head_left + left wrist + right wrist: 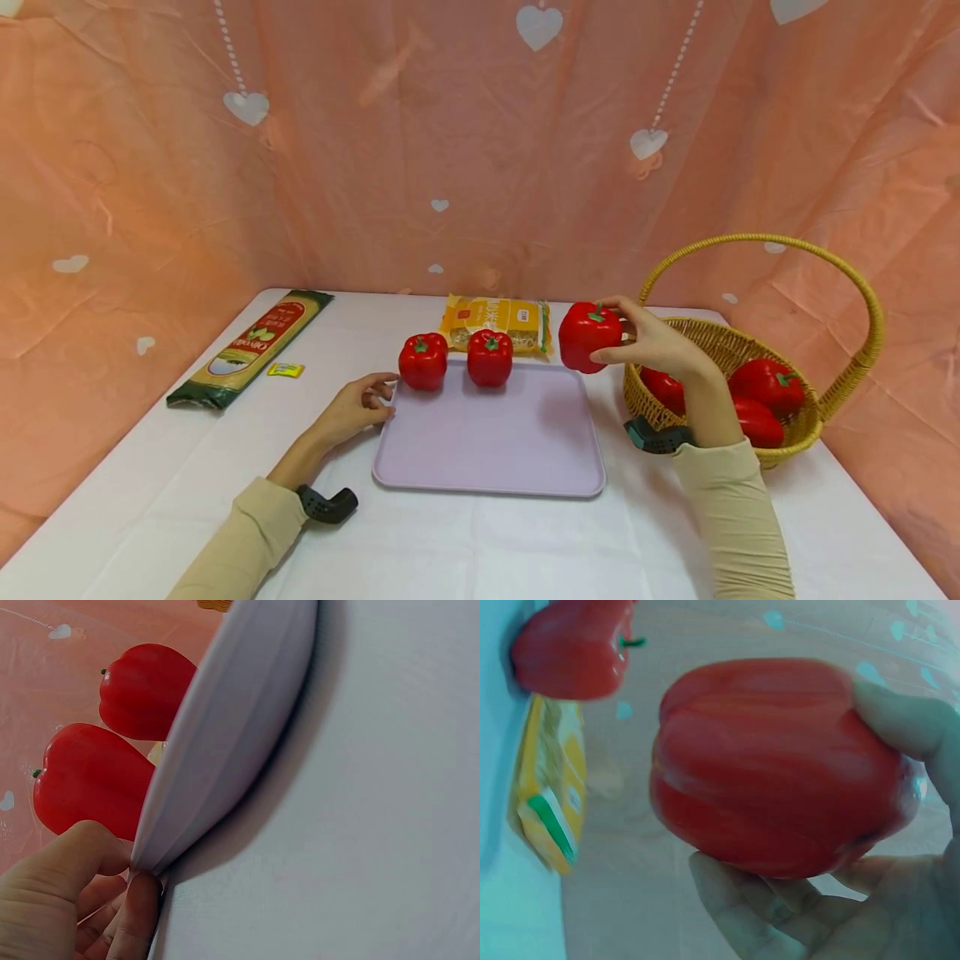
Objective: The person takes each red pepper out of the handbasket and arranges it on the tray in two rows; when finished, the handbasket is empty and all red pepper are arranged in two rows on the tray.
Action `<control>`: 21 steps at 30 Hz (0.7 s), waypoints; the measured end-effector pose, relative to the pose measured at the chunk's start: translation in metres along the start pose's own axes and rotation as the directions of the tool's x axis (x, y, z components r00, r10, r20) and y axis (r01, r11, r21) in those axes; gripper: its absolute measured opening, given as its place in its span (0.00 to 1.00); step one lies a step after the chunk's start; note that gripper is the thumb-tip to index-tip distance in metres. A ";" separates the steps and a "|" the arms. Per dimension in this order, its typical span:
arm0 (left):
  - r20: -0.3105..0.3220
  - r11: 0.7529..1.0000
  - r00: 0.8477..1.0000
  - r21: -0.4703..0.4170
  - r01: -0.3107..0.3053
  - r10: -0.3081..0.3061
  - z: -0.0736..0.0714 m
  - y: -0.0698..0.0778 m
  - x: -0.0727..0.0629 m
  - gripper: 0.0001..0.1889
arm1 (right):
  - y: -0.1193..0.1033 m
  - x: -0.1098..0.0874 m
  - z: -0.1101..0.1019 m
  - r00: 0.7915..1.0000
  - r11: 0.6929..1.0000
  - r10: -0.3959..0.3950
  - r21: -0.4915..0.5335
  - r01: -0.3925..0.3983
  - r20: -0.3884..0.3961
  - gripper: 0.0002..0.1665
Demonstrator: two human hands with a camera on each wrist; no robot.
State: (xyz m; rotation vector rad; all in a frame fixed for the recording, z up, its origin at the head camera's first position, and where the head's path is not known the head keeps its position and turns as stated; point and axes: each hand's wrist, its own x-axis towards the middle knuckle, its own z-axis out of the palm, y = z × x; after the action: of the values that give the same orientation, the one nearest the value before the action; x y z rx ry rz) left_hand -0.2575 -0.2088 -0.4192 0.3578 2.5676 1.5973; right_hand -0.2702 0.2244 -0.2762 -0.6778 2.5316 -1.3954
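My right hand (651,340) grips a red bell pepper (588,337) above the back right corner of the tray, thumb on one side and fingers on the other. That pepper (780,769) fills the middle of the right wrist view, lying sideways there. At the tray's left edge, my left hand (356,410) pinches the rim of the pale lilac tray (491,442) between thumb and fingers; the left wrist view shows the hold on the rim (217,742). Two more red bell peppers stand along the back of the tray, a left pepper (423,362) and a middle pepper (490,358).
On the right stands a wicker basket (705,333) with a tall arched handle, holding several red peppers (765,387). Behind the tray lies a yellow food packet (525,323). Farther left are a long green and red packet (255,346) and a small yellow sachet (286,370).
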 end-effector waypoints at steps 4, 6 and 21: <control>-0.003 1.000 1.000 -0.003 0.014 -0.014 0.001 -0.001 0.000 0.30 | 0.005 0.011 0.013 1.000 0.999 -0.009 0.041 0.009 -0.005 0.40; -0.002 1.000 1.000 -0.003 0.016 -0.016 0.001 -0.001 0.000 0.30 | 0.008 0.015 0.019 1.000 0.998 -0.010 0.056 0.010 -0.003 0.40; -0.008 1.000 1.000 -0.006 -0.013 0.012 0.001 -0.001 0.000 0.29 | 0.023 0.029 0.037 0.999 0.996 -0.026 0.079 0.029 -0.032 0.40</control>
State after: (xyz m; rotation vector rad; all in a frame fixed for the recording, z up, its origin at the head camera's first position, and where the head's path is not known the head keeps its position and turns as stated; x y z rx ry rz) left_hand -0.2574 -0.2086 -0.4206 0.3683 2.5712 1.6134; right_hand -0.2897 0.1932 -0.3141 -0.6849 2.4841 -1.5175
